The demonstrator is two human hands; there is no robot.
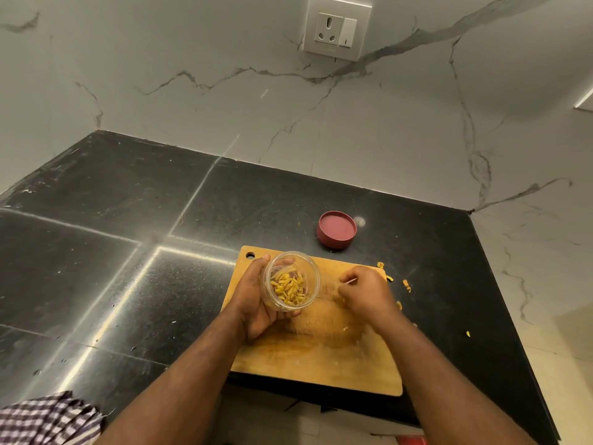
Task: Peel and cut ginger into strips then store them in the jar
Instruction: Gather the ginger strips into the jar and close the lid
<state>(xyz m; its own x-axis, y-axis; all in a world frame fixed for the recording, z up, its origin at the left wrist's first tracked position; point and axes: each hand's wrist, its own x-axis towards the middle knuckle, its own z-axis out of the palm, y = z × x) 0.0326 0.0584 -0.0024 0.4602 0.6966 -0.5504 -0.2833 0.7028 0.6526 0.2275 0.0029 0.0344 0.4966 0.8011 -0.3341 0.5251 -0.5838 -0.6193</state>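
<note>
A checked sleeve (48, 419) filled the lower left corner, nearest the camera, and both bare forearms reached from there over the wooden cutting board (321, 364). The left hand (256, 303) was wrapped around a clear jar (290, 281), fingers curled about its wall, and held it above the board's far end with its mouth tipped toward the camera, probably so that strips could be dropped in and any that missed would land on the wood. Yellow ginger strips (288, 289) lay heaped inside the jar. The right hand (365, 293) rested just beside it on the board, fingers curled, pinching what looked like one thin pale strip; it was too small to be sure. This placement suggested the last loose pieces were being gathered. The red lid (337, 229) sat on the black counter (128, 220) beyond the board, apart from the jar, kept clear of the work until filling ended. Scraps of peel (407, 285) lay on the counter off the board's right edge, apparently pushed aside as waste. No knife was visible.
</note>
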